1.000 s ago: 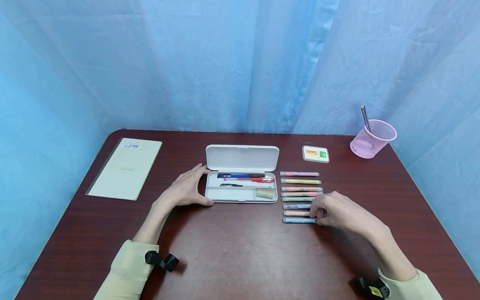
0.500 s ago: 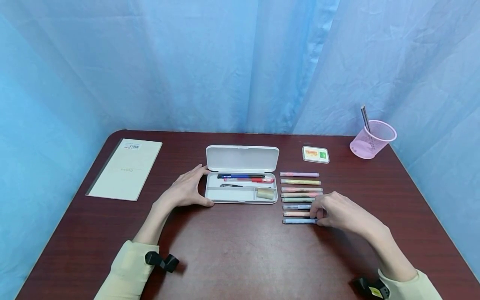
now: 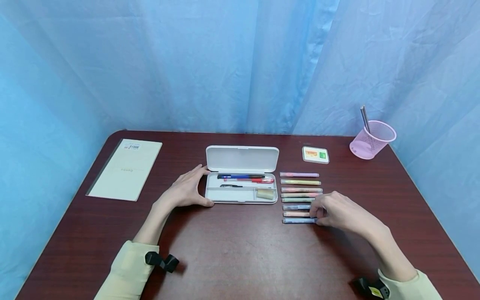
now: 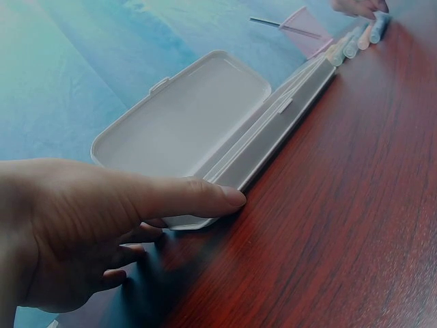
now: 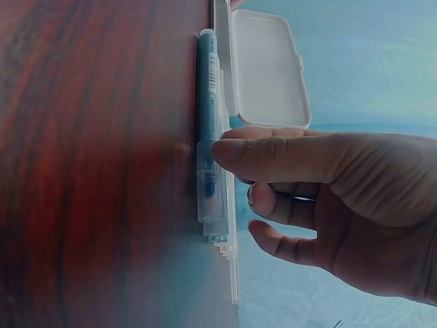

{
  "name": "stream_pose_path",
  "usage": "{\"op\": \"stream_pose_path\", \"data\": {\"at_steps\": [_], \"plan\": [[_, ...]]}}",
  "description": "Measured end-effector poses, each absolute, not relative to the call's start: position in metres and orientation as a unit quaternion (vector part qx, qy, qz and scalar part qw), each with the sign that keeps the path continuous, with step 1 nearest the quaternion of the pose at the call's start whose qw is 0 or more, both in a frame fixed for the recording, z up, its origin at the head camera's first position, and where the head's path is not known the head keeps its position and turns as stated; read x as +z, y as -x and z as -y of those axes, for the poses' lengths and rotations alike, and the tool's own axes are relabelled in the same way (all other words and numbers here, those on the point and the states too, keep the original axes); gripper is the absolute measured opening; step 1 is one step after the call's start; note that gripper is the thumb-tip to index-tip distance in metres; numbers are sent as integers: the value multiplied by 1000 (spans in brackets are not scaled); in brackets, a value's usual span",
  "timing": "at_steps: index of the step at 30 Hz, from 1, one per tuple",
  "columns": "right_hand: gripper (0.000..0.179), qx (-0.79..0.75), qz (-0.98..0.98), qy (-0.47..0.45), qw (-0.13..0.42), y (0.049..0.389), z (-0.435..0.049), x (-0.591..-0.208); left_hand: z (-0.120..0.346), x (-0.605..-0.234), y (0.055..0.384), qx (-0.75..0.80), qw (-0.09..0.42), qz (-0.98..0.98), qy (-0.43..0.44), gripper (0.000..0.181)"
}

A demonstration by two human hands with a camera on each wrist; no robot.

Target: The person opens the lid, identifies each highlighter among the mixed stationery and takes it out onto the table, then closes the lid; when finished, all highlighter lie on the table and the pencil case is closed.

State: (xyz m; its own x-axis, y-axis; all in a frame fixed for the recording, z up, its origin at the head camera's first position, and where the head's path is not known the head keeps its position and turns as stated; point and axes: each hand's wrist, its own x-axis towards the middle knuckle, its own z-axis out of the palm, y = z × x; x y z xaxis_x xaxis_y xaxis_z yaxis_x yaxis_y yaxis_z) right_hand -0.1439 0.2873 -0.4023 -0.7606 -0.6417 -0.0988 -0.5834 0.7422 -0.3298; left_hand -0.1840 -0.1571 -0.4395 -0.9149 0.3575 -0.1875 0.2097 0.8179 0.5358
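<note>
An open white pencil case lies mid-table, with blue, red and black pens and a small beige block inside. My left hand holds its left end, thumb along the front corner and fingers toward the back corner. To the right lies a row of several pastel highlighters. My right hand is at the near end of the row, pinching the cap end of the nearest blue highlighter. Its thumb shows on the cap in the right wrist view; the index fingertip is partly hidden.
A pale notebook lies at the table's left. Behind the highlighters is a small flat case with orange and green patches. A pink mesh pen cup holding thin dark sticks stands at the back right. Blue curtains surround the table.
</note>
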Motion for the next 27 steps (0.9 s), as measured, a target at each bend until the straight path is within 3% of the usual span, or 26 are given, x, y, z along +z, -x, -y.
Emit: {"op": "stream_pose_path", "data": {"at_steps": [11, 16, 21, 27], "plan": [[17, -172, -932, 313, 65, 145, -284, -404, 157, -440, 184, 260, 138, -944, -152, 96], [13, -200, -930, 308, 0, 152, -280, -403, 156, -441, 185, 260, 139, -943, -155, 96], [24, -266, -914, 300, -52, 170, -276, -402, 158, -439, 184, 262, 140, -943, -154, 96], [48, -315, -912, 260, -32, 190, -260, -400, 157, -440, 184, 261, 140, -943, -154, 96]]}}
